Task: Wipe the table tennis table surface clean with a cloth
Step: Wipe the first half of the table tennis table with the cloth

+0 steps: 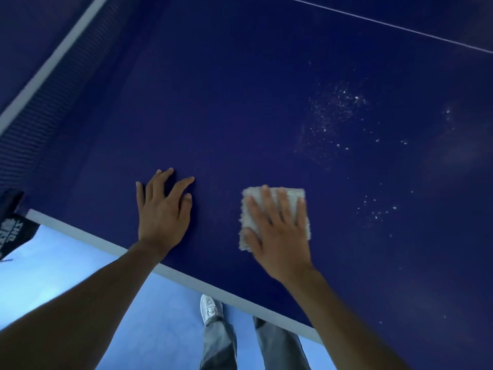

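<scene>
The right hand (277, 231) lies flat with fingers spread wide, pressing a pale fuzzy cloth (274, 214) onto the dark blue bench (240, 102) near its white edge. The left hand (162, 206) rests open on the bench, just left of the cloth. White crumbs (333, 113) lie farther right. The net (40, 108) stands far left.

Right hand (277, 231) hides much of the cloth (293, 198).
</scene>
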